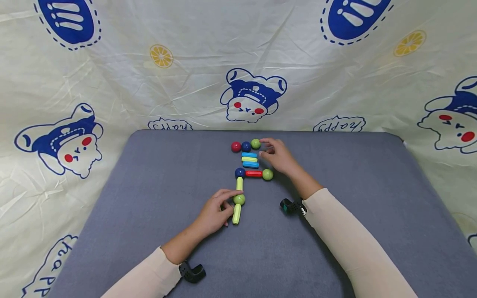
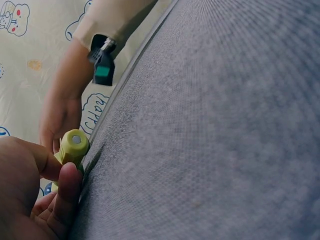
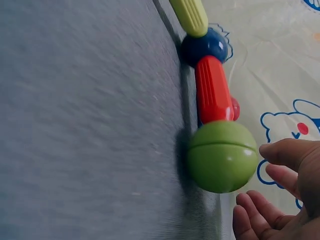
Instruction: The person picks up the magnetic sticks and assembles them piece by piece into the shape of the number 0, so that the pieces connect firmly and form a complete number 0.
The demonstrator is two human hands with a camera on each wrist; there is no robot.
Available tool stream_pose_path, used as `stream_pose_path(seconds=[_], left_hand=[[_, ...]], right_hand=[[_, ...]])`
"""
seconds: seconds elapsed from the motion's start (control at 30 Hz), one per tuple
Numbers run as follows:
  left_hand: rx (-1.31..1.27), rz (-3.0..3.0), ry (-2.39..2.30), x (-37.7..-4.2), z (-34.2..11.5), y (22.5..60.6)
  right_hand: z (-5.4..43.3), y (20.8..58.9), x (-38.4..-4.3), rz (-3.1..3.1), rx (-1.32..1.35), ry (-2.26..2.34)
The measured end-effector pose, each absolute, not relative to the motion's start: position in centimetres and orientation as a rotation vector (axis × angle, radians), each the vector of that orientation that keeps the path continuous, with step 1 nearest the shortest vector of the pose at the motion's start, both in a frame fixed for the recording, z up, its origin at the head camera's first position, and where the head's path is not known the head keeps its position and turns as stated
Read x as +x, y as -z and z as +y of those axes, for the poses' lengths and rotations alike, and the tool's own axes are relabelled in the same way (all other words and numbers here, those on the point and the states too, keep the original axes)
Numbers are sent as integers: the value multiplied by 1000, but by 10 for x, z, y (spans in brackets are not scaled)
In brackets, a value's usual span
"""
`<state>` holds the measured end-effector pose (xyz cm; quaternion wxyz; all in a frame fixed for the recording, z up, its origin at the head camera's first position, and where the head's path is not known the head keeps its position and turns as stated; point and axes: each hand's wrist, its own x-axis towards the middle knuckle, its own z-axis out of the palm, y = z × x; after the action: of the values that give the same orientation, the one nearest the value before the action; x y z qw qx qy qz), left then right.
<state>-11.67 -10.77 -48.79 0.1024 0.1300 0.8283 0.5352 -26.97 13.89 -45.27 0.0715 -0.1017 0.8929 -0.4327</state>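
My left hand [image 1: 214, 212] holds the green ball [image 1: 239, 199] in a line of toy pieces, index finger over it and thumb beside the front yellow-green rod [image 1: 236, 215]. The left wrist view shows that rod's end [image 2: 76, 139] with a silvery disc, by the fingertips. Another yellow-green rod [image 1: 239, 183] links this ball to a dark blue ball [image 1: 240, 172]. From there a red rod [image 1: 254, 174] runs right to a green ball [image 1: 267, 174]. My right hand [image 1: 278, 156] has its fingers spread beside the far green ball [image 1: 255, 143]; whether they touch is unclear.
A red ball [image 1: 236, 146] and a blue ball [image 1: 246, 146] sit left of the far green ball. Below them lie blue rods [image 1: 251, 164] and a yellow rod [image 1: 249, 159], side by side. A printed curtain [image 1: 193, 91] hangs behind the grey table [image 1: 149, 198].
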Motion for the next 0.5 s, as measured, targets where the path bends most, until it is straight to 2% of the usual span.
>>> stream_pose_path(seconds=[0.5], left_hand=[[383,2463,-1584,-117,-109,490]], right_hand=[[125,456,-303,2744,-359,999]])
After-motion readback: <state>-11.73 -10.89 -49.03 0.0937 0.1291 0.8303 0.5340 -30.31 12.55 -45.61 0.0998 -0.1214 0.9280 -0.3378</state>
